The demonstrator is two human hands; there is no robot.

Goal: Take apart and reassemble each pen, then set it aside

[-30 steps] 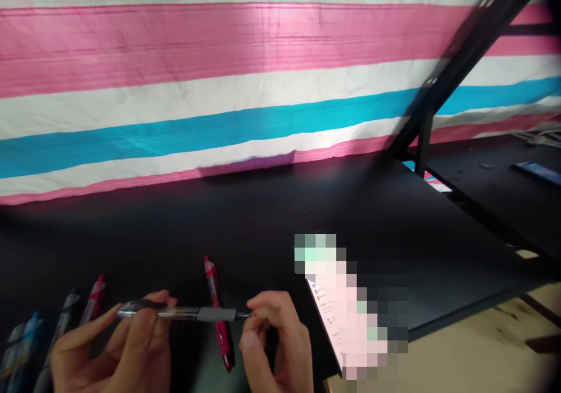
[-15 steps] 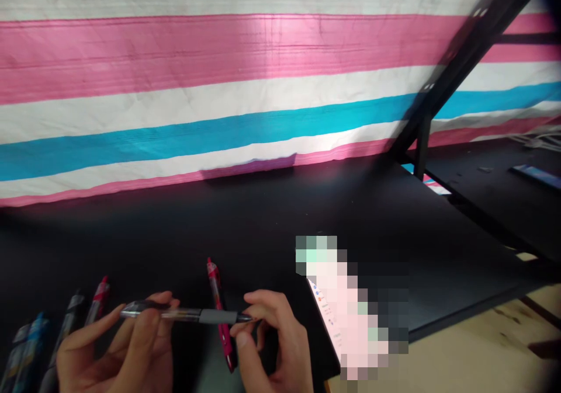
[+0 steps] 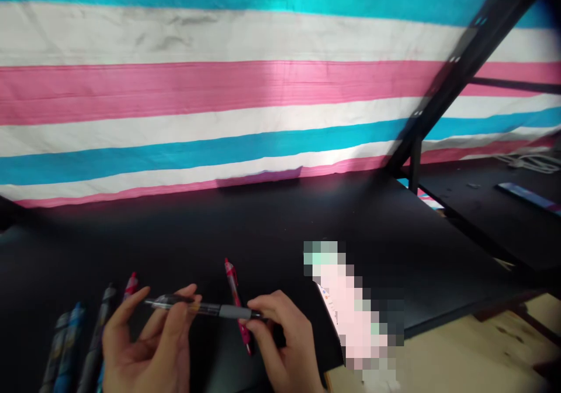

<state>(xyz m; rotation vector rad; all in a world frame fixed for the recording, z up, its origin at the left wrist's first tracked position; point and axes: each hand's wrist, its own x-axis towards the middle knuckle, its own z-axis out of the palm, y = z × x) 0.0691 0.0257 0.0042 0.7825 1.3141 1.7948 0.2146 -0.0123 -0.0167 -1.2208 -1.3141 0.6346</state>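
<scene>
A clear-barrelled pen (image 3: 234, 312) with a grey grip is held level above the black table. My left hand (image 3: 149, 340) pinches its barrel between thumb and fingers, with the index fingertip close to the push-button end. At the other end, the thumb and fingers of my right hand (image 3: 287, 334) are closed on the pen's dark tip. Behind and below it lies a red pen (image 3: 232, 279), partly covered. To the left of my left hand lie a grey-black pen (image 3: 94, 340), a blue pen (image 3: 70, 346) and a dark clear pen (image 3: 55, 352). Another red pen (image 3: 130, 287) is mostly hidden.
A phone-like object (image 3: 350, 317), largely pixelated, lies right of my right hand near the table (image 3: 184, 235) edge. A black metal frame (image 3: 456, 72) slants up at the right. Beyond it, a second black surface carries a flat device (image 3: 528, 197) and white cables (image 3: 532, 162). Striped sheeting (image 3: 219, 89) hangs behind.
The view has tilted upward and shifted slightly left. My right thumb and fingers have closed on the pen's tip, where they were slightly apart before. My left hand still holds the barrel.
</scene>
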